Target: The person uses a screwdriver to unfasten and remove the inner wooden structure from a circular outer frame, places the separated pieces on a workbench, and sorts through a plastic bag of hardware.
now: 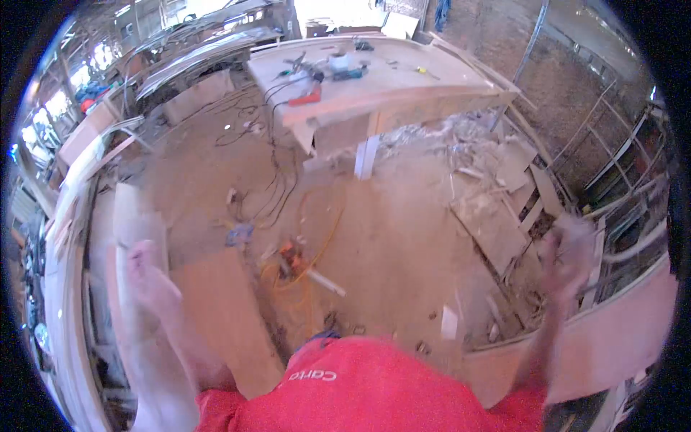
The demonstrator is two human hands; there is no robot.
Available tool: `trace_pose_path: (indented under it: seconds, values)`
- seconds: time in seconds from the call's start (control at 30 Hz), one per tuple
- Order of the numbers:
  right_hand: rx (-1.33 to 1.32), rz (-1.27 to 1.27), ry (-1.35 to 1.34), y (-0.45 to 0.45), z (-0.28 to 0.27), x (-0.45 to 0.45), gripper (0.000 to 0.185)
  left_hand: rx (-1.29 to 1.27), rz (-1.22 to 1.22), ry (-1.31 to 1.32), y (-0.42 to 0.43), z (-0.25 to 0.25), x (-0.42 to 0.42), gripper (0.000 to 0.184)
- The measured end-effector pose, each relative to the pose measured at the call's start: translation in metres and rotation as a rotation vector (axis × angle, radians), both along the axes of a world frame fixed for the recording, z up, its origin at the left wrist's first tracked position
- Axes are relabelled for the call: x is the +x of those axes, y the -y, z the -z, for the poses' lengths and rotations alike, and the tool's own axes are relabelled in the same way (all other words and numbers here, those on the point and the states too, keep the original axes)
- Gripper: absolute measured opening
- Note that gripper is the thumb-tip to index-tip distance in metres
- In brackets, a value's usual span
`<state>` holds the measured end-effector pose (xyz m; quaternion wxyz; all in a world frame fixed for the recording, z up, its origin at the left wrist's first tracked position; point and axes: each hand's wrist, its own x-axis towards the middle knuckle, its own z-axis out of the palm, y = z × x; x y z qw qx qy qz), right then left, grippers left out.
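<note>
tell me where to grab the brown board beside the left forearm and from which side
Probably its long right edge, coming from the floor side: the brown board is broad and flat-faced, that edge shows uncovered, and the left forearm crosses the left part. Whether it lies flat or tilted is unclear.

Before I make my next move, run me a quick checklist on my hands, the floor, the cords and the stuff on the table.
1. Left hand empty: cannot tell; the left hand is blurred beside or over a pale board.
2. Right hand empty: cannot tell; the right hand is blurred too.
3. Floor free of cords: not ok; an orange cord loops across the floor, and dark cords trail near the table.
4. Floor free of loose items: not ok; an orange item lies by the orange cord, and loose boards lie to the right.
5. Teal tool resting on the tabletop: ok.
</note>
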<state>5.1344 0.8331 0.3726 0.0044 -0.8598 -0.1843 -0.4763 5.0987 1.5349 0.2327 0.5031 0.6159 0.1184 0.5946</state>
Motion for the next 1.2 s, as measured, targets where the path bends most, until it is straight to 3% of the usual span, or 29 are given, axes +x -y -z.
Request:
trace_pose_path:
  seconds: [0.07,0.1,0.13,0.17,0.23,0.3,0.5,0.73,0.8,0.97,1.0,1.07,1.2]
  values:
    - [0.388,0.262,-0.296,0.042,0.143,0.068,0.024,-0.07,0.114,-0.247,-0.023,0.06,0.13,0.008]
    - [0.488,0.393,-0.592,0.099,0.246,0.083,0.028,-0.03,-0.076,-0.477,-0.013,0.069,0.173,0.009]
    - [0.61,0.533,-0.839,0.117,0.306,0.097,0.028,-0.099,0.0,-0.364,-0.012,0.096,0.217,0.01]
    - [0.743,0.602,-0.944,0.117,0.337,0.114,0.028,-0.167,0.068,-0.233,-0.01,0.11,0.275,0.011]
    - [0.945,0.633,-1.004,0.108,0.373,0.153,0.029,-0.139,0.09,-0.394,0.033,0.065,0.354,0.013]
    - [1.056,0.626,-1.027,0.094,0.392,0.226,0.029,-0.045,0.062,-0.458,0.039,0.068,0.452,0.016]
    - [1.15,0.47,-1.059,0.07,0.398,0.486,0.031,0.063,0.027,-0.532,0.006,0.082,0.678,0.021]
    - [1.173,0.25,-1.04,0.043,0.314,0.818,0.033,0.164,-0.053,-0.609,-0.043,0.103,0.949,0.021]
    - [1.202,0.215,-1.03,0.036,0.285,0.892,0.033,0.334,-0.038,-0.568,-0.075,0.117,1.02,0.022]
    - [1.027,0.341,-0.967,0.019,0.304,0.955,0.036,0.518,-0.198,-0.652,-0.155,0.163,1.197,0.018]
    - [0.971,0.378,-0.97,0.006,0.311,0.961,0.036,0.72,-0.234,-0.751,-0.19,0.196,1.229,0.022]
    - [0.949,0.358,-1.005,-0.019,0.329,0.962,0.035,0.906,-0.189,-1.031,-0.178,0.174,1.265,0.027]
    - [0.84,0.528,-1.176,-0.059,0.314,0.997,0.034,0.769,0.02,-1.045,-0.157,0.161,1.295,0.035]
